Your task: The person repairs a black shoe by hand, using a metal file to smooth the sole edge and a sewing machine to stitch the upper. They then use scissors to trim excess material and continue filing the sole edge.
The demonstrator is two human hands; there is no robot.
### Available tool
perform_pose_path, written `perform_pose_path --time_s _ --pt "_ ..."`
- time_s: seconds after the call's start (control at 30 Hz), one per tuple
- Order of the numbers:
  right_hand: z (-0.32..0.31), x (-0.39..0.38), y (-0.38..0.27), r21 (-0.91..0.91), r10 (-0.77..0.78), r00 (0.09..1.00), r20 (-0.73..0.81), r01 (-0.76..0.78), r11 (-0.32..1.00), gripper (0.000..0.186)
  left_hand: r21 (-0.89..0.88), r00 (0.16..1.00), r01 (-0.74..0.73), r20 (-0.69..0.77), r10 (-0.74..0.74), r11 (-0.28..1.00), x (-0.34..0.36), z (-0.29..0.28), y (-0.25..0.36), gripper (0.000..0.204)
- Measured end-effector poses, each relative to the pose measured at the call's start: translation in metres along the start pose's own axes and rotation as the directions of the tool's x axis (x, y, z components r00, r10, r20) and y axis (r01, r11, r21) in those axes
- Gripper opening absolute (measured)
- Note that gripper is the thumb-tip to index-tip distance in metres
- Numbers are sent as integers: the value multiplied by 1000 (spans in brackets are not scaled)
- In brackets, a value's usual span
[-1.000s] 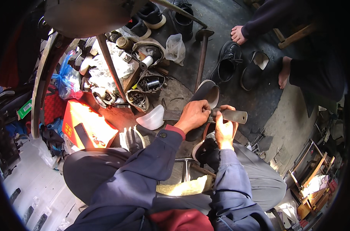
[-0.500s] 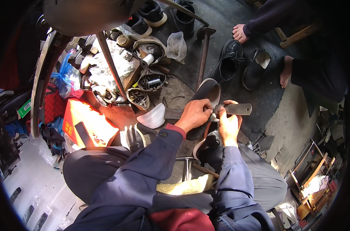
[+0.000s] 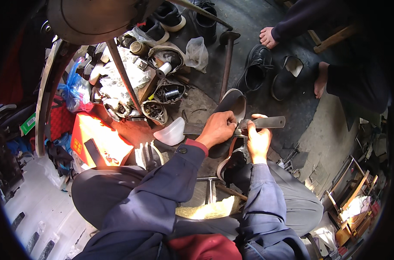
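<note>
My left hand [image 3: 217,128] is closed on a dark slip-on shoe [image 3: 231,102] with a pale lining, its fingertips pinching the shoe's near edge. Between the thumb and fingers of my right hand [image 3: 258,139] is a flat metal blade [image 3: 271,122], like a cobbler's knife, with a small hole at its outer end. The blade's inner end meets the shoe beside my left fingertips; the exact contact is hidden by the fingers. Under my hands, a black shoe [image 3: 239,160] shows between my knees.
A three-legged metal stand [image 3: 126,82] rises at the upper left over sacks of tools and thread spools [image 3: 164,69]. A red-orange box [image 3: 99,138] and white plastic piece [image 3: 170,132] lie left. Another person's bare foot [image 3: 321,79] is beside black shoes [image 3: 254,71].
The blade has slid very slightly rightward against the shoe, still in my right hand. The whole view has shifted a little; my left hand keeps its grip.
</note>
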State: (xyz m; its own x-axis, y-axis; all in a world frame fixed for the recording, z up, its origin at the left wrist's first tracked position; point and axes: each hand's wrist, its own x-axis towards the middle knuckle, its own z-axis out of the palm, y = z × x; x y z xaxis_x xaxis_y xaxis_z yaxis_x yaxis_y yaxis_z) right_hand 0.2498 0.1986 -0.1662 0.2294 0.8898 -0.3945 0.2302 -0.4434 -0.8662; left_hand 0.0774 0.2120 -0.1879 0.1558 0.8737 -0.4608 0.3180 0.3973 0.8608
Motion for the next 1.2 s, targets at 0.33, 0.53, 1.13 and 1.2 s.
perform_pose_path --time_s 0.33,0.53,1.13,1.2 --pt "1 -1 2 -35 -126 992 22 127 991 22 -30 998 44 41 -42 999 -1 -3 3 14" --pt "-6 0 -2 9 -50 999 19 49 999 17 -56 997 57 57 -54 997 1 -5 7 15" --pt "2 -1 -8 -31 300 951 75 -299 954 27 -92 978 39 206 -19 995 16 -9 -2 14" --pt "3 0 -5 -62 237 969 66 -233 970 26 -117 977 17 214 9 993 17 -8 -3 13"
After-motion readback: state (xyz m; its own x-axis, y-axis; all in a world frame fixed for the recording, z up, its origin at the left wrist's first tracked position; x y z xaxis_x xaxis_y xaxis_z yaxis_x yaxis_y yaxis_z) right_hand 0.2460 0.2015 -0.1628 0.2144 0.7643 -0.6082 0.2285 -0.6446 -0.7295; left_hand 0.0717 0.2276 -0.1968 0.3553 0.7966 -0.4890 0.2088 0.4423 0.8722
